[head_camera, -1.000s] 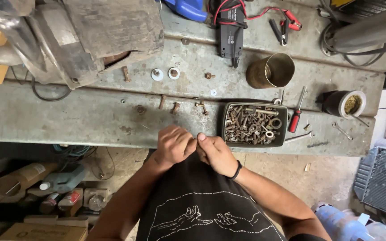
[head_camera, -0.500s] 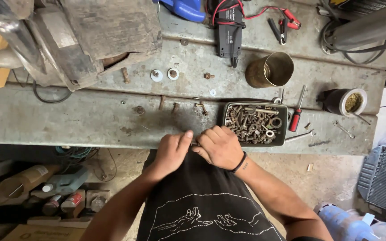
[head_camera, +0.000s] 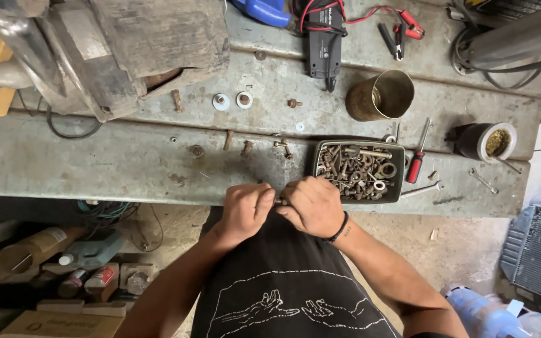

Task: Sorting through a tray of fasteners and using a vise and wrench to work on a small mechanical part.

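Left hand (head_camera: pixel 245 209) and right hand (head_camera: pixel 313 205) together at the near edge of the grey metal bench (head_camera: pixel 95 163), just to the near-left of the dark tray of rusty hardware (head_camera: pixel 359 171). Fingers of both curled in tight, knuckles up, pinching from either side a small metal part (head_camera: pixel 278 202), probably a bolt or a nut on one, though only a sliver visible between the fingertips and too small to name for sure. Dark band on the right wrist.

Left of the tray, loose on the bench: a few rusty bolts (head_camera: pixel 245 148) and a single nut. Beyond those, farther from the tray: two white washers (head_camera: pixel 232 100) side by side, another rusty bolt to their left. Directly behind the tray: brass-coloured cup (head_camera: pixel 380 95), lying tilted with mouth toward the right. Just right of the tray: red-handled screwdriver (head_camera: pixel 417 159), upright along the bench, and a thin spanner (head_camera: pixel 421 189) nearer the edge. Farther right of the tray: black roll of tape (head_camera: pixel 486 141). Behind the cup, well away from the tray: black meter with red and black clip leads (head_camera: pixel 324 37). Far left of the tray, at the back: heavy worn vise (head_camera: pixel 120 50).
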